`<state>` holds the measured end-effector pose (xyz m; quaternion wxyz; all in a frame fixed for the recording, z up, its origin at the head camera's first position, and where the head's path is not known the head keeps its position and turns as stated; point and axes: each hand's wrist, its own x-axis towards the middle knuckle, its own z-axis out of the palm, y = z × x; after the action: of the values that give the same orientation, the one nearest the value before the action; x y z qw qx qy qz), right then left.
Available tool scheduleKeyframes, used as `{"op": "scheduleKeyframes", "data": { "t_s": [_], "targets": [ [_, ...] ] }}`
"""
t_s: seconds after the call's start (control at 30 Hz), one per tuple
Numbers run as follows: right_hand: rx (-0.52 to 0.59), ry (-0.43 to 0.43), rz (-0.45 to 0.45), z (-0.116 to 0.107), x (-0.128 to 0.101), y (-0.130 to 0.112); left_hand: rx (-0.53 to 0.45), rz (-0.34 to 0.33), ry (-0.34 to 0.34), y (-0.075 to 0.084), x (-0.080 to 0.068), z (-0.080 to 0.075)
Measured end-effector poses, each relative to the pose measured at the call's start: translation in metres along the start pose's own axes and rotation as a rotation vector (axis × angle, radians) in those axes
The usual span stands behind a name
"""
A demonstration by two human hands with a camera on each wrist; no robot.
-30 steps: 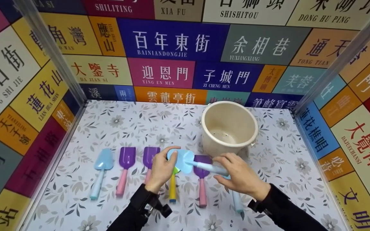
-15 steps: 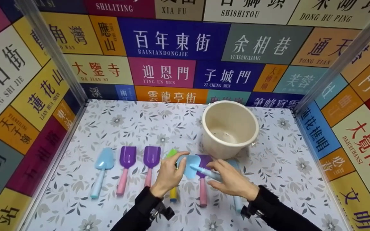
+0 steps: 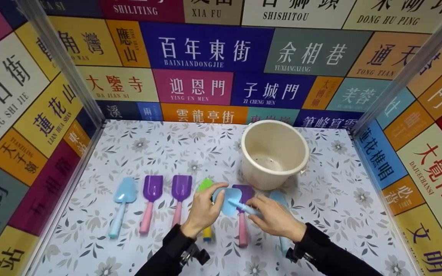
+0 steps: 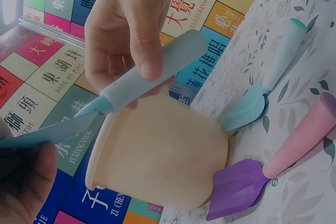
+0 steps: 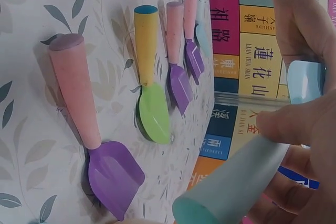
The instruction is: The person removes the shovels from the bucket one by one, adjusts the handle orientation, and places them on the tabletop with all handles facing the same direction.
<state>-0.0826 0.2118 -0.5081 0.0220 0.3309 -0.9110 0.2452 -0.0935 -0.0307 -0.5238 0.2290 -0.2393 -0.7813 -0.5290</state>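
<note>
My left hand pinches the edge of a light blue toy shovel's blade between thumb and fingers. Its pale handle is gripped by my right hand, thumb along the top. Both hands hold this shovel above the table, the blade pointing left. Beneath it lie a purple shovel with a pink handle and a green shovel with a yellow handle, partly covered by my left hand in the head view. A second light blue shovel lies under my right hand, by the bucket.
A cream bucket stands upright behind my hands. To the left, two purple shovels, one farther left and one nearer, and a light blue shovel lie in a row. Printed panels wall the table's back and sides.
The held shovel has come lower and slightly right at its blade. My left hand has shifted right and my right hand left and down. The things on the table stay put.
</note>
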Motion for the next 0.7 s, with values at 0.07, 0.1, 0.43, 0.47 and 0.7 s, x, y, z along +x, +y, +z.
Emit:
{"op": "scheduleKeyframes", "data": {
  "t_s": [0.07, 0.1, 0.43, 0.47, 0.7],
  "targets": [
    [-0.014, 0.005, -0.009, -0.0001, -0.0002, -0.0002, -0.002, 0.001, 0.000, 0.0001, 0.0003, 0.0001],
    [-0.017, 0.007, -0.011, -0.0003, -0.0003, -0.0003, -0.003, 0.001, 0.000, 0.0002, 0.0005, 0.0002],
    [-0.052, 0.027, -0.029, -0.0033, -0.0015, -0.0016, 0.010, 0.038, 0.030, -0.0011, 0.0018, 0.0022],
    [-0.055, 0.030, -0.033, -0.0036, -0.0017, -0.0013, 0.011, 0.043, 0.030, -0.0012, 0.0021, 0.0022],
    [-0.059, 0.066, -0.005, -0.0086, -0.0086, 0.0040, -0.035, 0.051, -0.013, -0.0032, 0.0013, -0.0054]
  ]
}}
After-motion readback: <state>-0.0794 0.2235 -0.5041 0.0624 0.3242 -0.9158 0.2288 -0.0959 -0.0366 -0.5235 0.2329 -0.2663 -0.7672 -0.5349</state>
